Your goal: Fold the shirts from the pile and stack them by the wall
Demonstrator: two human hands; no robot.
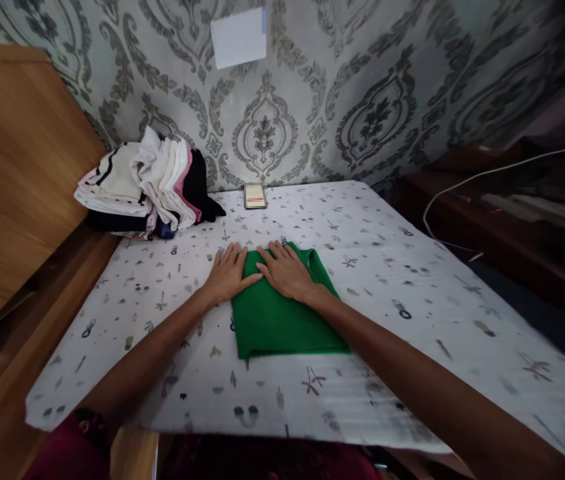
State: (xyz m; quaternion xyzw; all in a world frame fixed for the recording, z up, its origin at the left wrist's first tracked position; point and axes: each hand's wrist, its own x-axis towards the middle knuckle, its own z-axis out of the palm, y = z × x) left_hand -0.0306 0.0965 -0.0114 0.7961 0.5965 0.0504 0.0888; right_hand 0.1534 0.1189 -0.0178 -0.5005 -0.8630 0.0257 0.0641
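Note:
A green folded cloth [282,327], which looks like a garment, lies flat in front of me on the printed white sheet [172,373]. Across its far left corner rests my left hand [227,275], palm down with the fingers stretched out, the thumb pointing in over the green fabric. My right hand [286,271] presses flat on the cloth's far part, its fingers spread and pointing away from me. The two thumbs come close to each other near the cloth's upper left. Part of the right side of the cloth is hidden under my right forearm.
Piled folded clothes [137,180] in white, pink and black stand at the back left, beside a wooden panel [17,173]. A small framed card-like object [255,197] sits by the patterned wall [307,100]. At the right, a white cable [502,167] hangs over dark red furniture [502,233].

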